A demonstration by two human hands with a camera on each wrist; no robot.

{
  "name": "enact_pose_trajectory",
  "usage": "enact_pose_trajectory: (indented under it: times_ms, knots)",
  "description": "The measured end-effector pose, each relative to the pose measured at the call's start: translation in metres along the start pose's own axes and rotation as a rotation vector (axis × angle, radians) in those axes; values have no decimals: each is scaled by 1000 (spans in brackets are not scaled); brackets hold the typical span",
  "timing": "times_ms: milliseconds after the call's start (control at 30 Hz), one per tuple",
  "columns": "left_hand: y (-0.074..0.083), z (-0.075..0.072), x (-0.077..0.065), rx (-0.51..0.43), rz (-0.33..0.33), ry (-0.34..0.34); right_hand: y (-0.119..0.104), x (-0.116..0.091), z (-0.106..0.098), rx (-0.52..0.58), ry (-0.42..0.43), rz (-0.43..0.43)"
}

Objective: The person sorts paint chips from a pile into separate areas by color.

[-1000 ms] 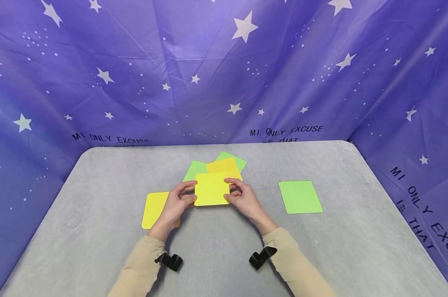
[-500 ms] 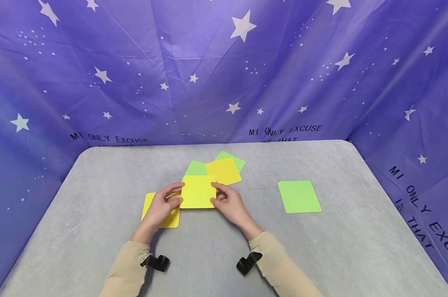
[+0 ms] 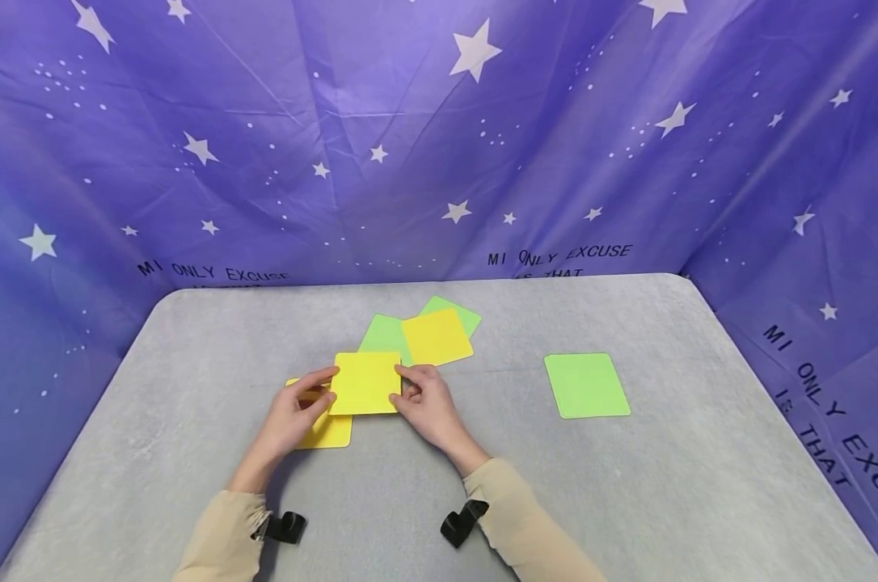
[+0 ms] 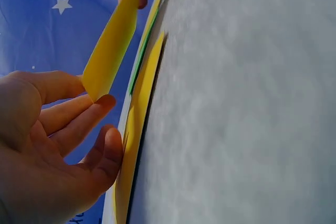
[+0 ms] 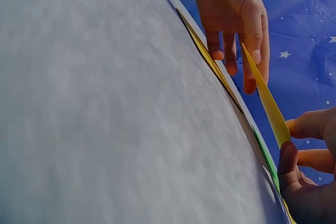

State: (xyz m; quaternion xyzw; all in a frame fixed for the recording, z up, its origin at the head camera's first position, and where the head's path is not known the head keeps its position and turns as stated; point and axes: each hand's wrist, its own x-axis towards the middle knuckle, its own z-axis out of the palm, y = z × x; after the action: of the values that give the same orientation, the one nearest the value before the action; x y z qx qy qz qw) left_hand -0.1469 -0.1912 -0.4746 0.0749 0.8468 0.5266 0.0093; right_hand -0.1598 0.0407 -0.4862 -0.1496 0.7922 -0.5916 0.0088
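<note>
A yellow square card is held up off the table between both hands. At its left edge, thumb and fingertips of the left hand pinch it; the right hand grips the right edge the same way. In the right wrist view the held card appears nearly edge-on. A second yellow card lies flat on the table, partly hidden beneath the held card and left hand. In the left wrist view, the lower fingers hang close beside this flat card; contact is hard to tell.
Behind the hands, a yellow card overlaps a green card and another green card. One more green card lies apart at the right. A purple star-printed cloth hangs around the grey table.
Both hands have carried the held yellow card leftward and slightly nearer, partly over the left yellow card. The back yellow card shows fully now, and more of the green beside it. Table cards have not moved.
</note>
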Motion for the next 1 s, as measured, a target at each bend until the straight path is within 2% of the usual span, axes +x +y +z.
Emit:
enact_pose_trajectory:
  times_ms: [233, 367, 667, 900, 1000]
  knots:
    - [-4, -11, -7, 85, 53, 45, -5, 1, 15, 5, -8, 18]
    - [-8, -18, -11, 128, 51, 42, -8, 2, 26, -3, -21, 28]
    - [-13, -37, -19, 311, 88, 56, -16, 3, 53, -54, -45, 34]
    - [-15, -45, -25, 409, 113, 51, -20, 2, 64, -173, -73, -3]
    - [-14, -47, -28, 437, 91, 42, -23, 2, 65, -236, -87, -11]
